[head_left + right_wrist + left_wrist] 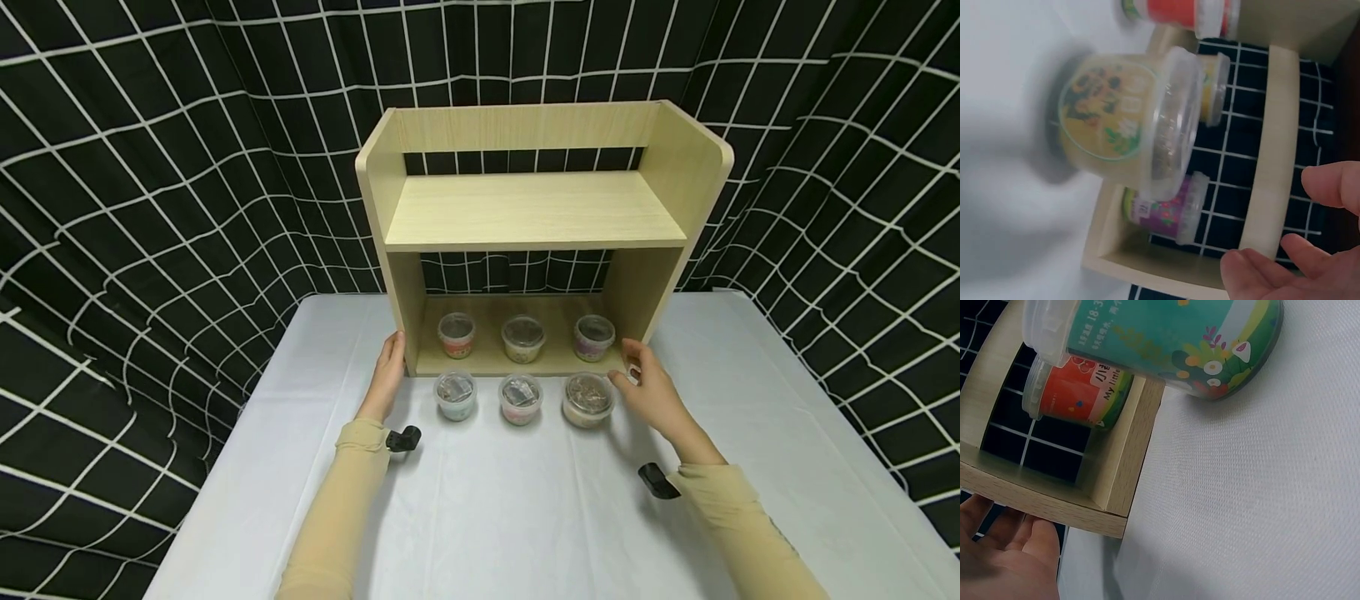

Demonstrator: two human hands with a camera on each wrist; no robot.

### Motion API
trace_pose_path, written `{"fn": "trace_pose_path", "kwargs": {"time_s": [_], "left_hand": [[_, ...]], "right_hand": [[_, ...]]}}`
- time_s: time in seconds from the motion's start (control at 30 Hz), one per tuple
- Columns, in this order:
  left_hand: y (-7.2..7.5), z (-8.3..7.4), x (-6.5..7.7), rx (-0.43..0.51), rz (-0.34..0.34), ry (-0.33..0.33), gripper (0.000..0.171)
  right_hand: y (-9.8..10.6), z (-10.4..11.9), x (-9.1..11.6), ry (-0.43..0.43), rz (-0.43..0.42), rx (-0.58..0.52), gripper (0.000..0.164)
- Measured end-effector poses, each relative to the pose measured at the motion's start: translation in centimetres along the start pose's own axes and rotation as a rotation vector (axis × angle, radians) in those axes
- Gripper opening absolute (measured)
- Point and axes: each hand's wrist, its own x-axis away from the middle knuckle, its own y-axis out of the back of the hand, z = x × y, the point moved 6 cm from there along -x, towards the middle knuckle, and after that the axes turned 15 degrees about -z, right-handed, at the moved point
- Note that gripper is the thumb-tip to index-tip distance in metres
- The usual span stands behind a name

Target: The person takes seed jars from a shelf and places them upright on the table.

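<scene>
We see a pale wooden two-tier shelf unit standing on a tabletop covered in white cloth, with black cloth ruled in a white grid hanging behind and to both sides. On its lower board sit three round plastic tubs with clear lids: from left to right, a red-labelled tub, a yellow-labelled tub and a purple-labelled tub. A second row of three similar round tubs stands upright on the cloth just in front of the unit: a teal-labelled tub at left, a pale pink tub in the middle and a cream-coloured tub at right. We find the left hand beside the outer face of the left side panel near its foot, its fingers extended along the wood and grasping nothing. The right hand is at the lower front of the right side panel, just beside the cream-coloured tub; its thumb and fingers are spread well apart, with no object between them, and we cannot tell whether the fingertips touch the wood. Both forearms wear beige sleeves, and we note a small black device at each wrist.
</scene>
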Motion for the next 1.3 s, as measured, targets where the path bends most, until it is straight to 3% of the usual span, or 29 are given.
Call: {"fn": "trace_pose_path", "kwargs": {"time_s": [0.3,0.53,0.73,1.03,1.3], "left_hand": [[-0.1,-2.0,1.2,0.032,0.036,0.017,0.058],[0.0,-0.5,0.2,0.016,0.007,0.012,0.066],[0.0,-0.1,0.0,-0.014,-0.009,-0.008,0.07],[-0.1,-0.3,0.0,0.011,0.011,-0.003,0.063],[0.0,-0.1,-0.1,-0.012,-0.02,-0.028,0.063]], "right_hand": [[0.2,0.2,-1.2,-0.009,-0.005,-0.01,0.056],[-0.2,1.5,-2.4,-0.034,-0.003,-0.06,0.056],[-0.7,2.0,-3.9,-0.06,-0.004,-0.11,0.059],[-1.7,1.7,-5.7,-0.15,0.032,-0.038,0.067],[-2.6,0.9,-6.6,-0.225,0.035,-0.024,0.071]]}}
